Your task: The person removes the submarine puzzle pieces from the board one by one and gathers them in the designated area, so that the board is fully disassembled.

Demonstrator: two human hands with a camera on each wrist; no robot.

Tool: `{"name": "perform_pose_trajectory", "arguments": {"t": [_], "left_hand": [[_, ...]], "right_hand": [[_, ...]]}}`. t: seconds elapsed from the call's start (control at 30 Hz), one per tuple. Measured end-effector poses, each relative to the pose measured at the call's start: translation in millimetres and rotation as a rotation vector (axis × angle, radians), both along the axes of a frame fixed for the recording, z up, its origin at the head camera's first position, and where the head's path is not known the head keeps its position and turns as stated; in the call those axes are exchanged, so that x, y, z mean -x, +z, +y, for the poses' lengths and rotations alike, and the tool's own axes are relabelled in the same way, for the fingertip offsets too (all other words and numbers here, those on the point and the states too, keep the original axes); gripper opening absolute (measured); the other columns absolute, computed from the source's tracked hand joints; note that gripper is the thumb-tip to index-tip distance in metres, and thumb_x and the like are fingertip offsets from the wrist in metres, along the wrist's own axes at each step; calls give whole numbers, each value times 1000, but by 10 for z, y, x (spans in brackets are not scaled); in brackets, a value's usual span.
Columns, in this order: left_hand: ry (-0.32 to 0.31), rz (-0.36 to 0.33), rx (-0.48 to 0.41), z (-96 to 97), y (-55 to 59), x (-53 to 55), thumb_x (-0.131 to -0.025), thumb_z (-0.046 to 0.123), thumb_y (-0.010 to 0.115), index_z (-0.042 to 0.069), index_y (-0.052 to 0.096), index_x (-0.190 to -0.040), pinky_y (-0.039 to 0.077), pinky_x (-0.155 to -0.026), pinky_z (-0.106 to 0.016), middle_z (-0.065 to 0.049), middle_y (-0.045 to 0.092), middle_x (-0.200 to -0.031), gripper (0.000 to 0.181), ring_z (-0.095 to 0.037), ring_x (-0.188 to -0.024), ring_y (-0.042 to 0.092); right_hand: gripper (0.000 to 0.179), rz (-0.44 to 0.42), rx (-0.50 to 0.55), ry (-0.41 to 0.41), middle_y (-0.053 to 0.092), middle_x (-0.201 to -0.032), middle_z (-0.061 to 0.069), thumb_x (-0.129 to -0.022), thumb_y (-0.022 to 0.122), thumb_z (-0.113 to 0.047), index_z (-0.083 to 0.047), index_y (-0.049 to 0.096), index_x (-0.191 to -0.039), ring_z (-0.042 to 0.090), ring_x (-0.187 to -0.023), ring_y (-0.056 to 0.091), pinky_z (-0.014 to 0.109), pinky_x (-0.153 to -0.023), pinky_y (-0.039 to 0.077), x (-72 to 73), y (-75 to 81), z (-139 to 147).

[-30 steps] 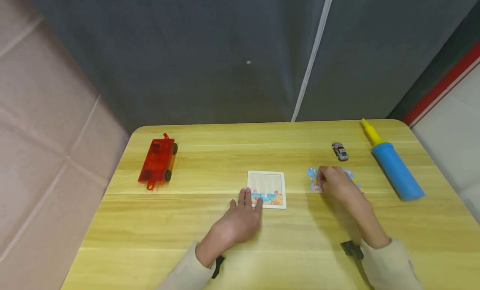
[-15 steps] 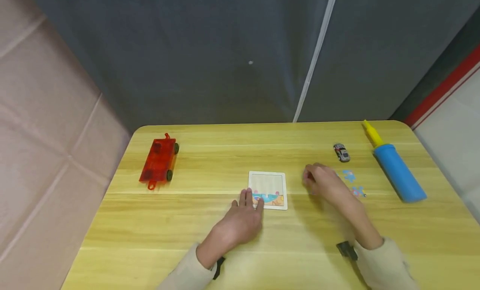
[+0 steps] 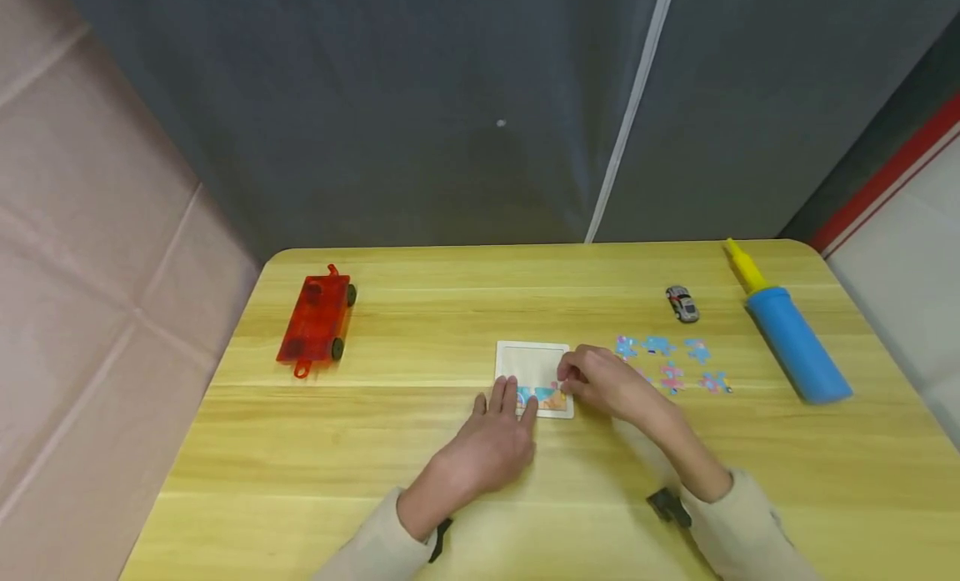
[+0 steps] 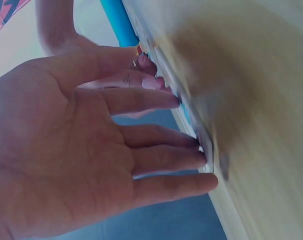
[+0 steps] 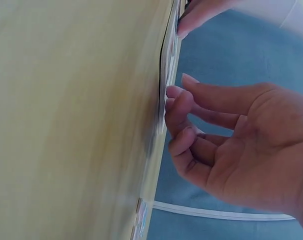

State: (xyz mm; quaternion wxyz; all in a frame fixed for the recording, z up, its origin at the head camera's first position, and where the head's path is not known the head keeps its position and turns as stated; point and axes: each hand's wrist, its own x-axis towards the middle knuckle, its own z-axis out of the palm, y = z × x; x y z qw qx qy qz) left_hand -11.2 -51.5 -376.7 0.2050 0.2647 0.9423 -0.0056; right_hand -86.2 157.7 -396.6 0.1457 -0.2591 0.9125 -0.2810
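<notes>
A square, light wooden puzzle tray (image 3: pixel 532 346) lies on the table, a row of colourful jigsaw pieces (image 3: pixel 536 396) along its near side. Straight fingers of my left hand (image 3: pixel 491 448) rest on the tray's near left part; the left wrist view shows the palm of the left hand (image 4: pixel 81 145) beside the tray edge. My right hand (image 3: pixel 607 385) is at the tray's right side, thumb and fingers bent close together. In the right wrist view the fingers of the right hand (image 5: pixel 241 135) are curled; whether a piece is pinched there is hidden.
Several loose jigsaw pieces (image 3: pixel 671 377) lie right of the tray, one partly behind my right hand. Beyond them stands a small silver toy car (image 3: pixel 682 303). A blue and yellow hand pump (image 3: pixel 798 343) lies far right, a red toy trailer (image 3: pixel 315 320) at left.
My right hand has moved left from the loose pieces to the tray's right edge, uncovering several pieces. My left hand has shifted slightly right, still on the tray.
</notes>
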Motion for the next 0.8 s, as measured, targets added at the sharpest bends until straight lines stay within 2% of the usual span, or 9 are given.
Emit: {"name": "perform_pose_trajectory", "arguments": {"t": [0.23,0.4,0.53,0.67,0.8], "left_hand": [[-1,15,22,31,-308,4,-117,31,47,4,41,-169,45,-121,-64,-36,24,-175,59,-49,-166,24],[8,11,31,52,-386,3,-117,27,43,4,37,-170,43,-122,-65,-37,21,-176,58,-50,-167,20],[30,-2,1,56,-405,-13,-117,23,40,2,36,-171,41,-123,-67,-37,19,-176,58,-50,-167,18],[32,-29,14,60,-282,-35,-117,22,39,3,35,-171,36,-128,-61,-36,19,-177,57,-49,-168,17],[27,-43,1,53,-123,-59,-118,26,43,2,34,-171,29,-133,-55,-36,18,-177,59,-48,-168,15]], "right_hand": [[7,-39,-18,-8,68,-89,3,-101,76,-1,-4,74,-95,11,-80,59,28,-74,53,-25,-6,-55],[4,-81,-23,-45,66,-93,5,-101,76,-1,0,74,-105,14,-81,58,29,-74,52,-54,-4,-83],[12,-77,-16,-57,63,-98,7,-102,75,-1,1,71,-113,17,-86,55,31,-77,51,-71,-19,-103],[8,-77,-16,-63,62,-100,7,-101,76,-1,-1,70,-106,17,-87,56,32,-79,52,-84,-38,-115],[9,-79,-12,-75,61,-97,6,-101,76,-1,-3,67,-103,17,-85,54,30,-75,50,-82,-51,-122]]}}
